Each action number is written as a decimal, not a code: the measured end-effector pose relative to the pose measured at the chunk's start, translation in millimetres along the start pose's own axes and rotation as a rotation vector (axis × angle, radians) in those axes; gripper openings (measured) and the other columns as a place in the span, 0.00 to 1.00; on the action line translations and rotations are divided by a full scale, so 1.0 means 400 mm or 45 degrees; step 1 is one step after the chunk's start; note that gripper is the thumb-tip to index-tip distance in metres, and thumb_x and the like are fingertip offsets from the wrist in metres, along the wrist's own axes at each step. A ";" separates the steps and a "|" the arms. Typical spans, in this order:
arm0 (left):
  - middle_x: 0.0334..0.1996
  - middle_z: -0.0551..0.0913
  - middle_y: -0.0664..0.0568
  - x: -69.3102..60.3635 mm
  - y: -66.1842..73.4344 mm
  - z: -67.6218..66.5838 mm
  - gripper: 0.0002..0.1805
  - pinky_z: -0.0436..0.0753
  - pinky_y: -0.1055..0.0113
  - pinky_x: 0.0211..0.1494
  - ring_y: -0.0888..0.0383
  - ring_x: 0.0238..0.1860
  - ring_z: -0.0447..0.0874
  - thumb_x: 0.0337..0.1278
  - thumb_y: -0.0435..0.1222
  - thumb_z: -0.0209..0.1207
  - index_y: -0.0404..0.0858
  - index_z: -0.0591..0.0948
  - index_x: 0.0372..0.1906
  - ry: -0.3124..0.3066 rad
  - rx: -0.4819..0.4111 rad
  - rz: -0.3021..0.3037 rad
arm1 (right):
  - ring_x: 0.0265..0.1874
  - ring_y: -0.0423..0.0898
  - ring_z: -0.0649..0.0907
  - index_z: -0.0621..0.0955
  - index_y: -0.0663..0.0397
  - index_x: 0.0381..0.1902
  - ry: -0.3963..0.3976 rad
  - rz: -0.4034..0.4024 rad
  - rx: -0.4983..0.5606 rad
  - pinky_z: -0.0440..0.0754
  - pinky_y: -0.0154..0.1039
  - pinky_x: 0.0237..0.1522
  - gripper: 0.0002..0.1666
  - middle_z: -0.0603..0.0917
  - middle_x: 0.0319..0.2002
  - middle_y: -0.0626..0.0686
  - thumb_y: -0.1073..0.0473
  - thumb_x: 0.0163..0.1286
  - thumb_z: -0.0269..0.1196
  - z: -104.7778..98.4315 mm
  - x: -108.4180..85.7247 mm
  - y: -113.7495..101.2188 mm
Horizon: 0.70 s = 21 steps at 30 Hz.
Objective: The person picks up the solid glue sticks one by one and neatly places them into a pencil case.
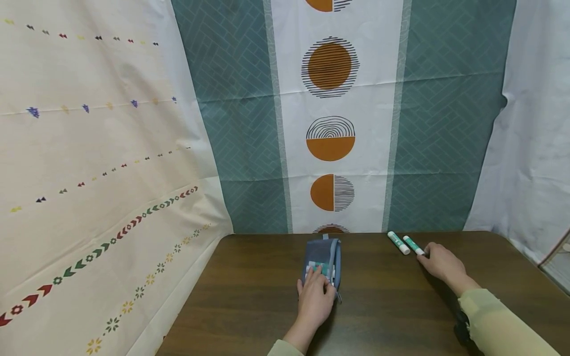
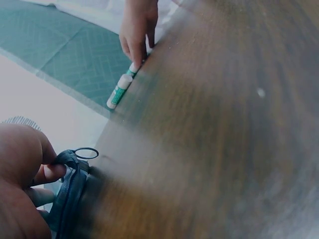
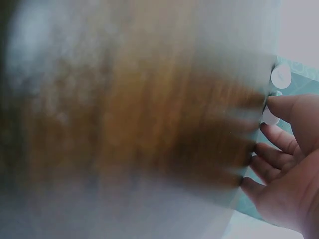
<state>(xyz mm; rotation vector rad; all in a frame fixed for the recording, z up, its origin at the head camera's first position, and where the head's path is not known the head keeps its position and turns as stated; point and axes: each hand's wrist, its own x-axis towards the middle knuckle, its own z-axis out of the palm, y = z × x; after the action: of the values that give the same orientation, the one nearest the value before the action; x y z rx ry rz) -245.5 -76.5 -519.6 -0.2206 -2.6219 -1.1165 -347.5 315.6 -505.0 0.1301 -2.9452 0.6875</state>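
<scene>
Left hand (image 1: 315, 296) held blue-gray pouch (image 1: 314, 249), fingers over sticks (image 1: 323, 267) inside; right hand (image 1: 444, 263) pinched near end of green-and-white stick (image 1: 412, 244) on tabletop (image 1: 383, 306). Second stick (image 1: 398, 243) lay just left, both well right of pouch. Patterned cloth (image 1: 329, 168) hung behind.

No words, brands or numbers can be read. Marks on the green labels (image 2: 118, 95) of two white tubes (image 1: 398, 243) are too small to be made out.

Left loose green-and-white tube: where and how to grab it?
Probably mid-length on the left tube, from above, pinching across its width: it lies on its side, long and slim, with the other tube close on its right.
</scene>
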 end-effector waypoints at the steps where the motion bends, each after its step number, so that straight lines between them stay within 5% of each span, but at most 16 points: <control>1: 0.75 0.78 0.37 0.000 0.000 0.000 0.14 0.51 0.16 0.76 0.33 0.82 0.65 0.65 0.32 0.61 0.47 0.75 0.24 0.001 -0.001 0.001 | 0.32 0.56 0.79 0.78 0.71 0.45 0.003 0.000 -0.001 0.80 0.58 0.36 0.21 0.80 0.35 0.62 0.53 0.78 0.64 0.000 0.000 0.000; 21: 0.75 0.79 0.37 0.000 0.003 0.002 0.13 0.52 0.17 0.76 0.33 0.82 0.66 0.64 0.32 0.61 0.47 0.75 0.24 0.015 0.002 -0.005 | 0.28 0.52 0.76 0.74 0.73 0.46 0.002 0.025 0.095 0.73 0.47 0.31 0.17 0.76 0.32 0.59 0.58 0.84 0.54 -0.001 -0.003 0.004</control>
<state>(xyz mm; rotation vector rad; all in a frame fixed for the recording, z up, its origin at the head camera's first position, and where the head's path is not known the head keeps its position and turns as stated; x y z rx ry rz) -245.3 -75.3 -519.4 -0.2079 -2.6141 -1.1142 -346.6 317.5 -505.4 0.1068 -2.9236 0.8005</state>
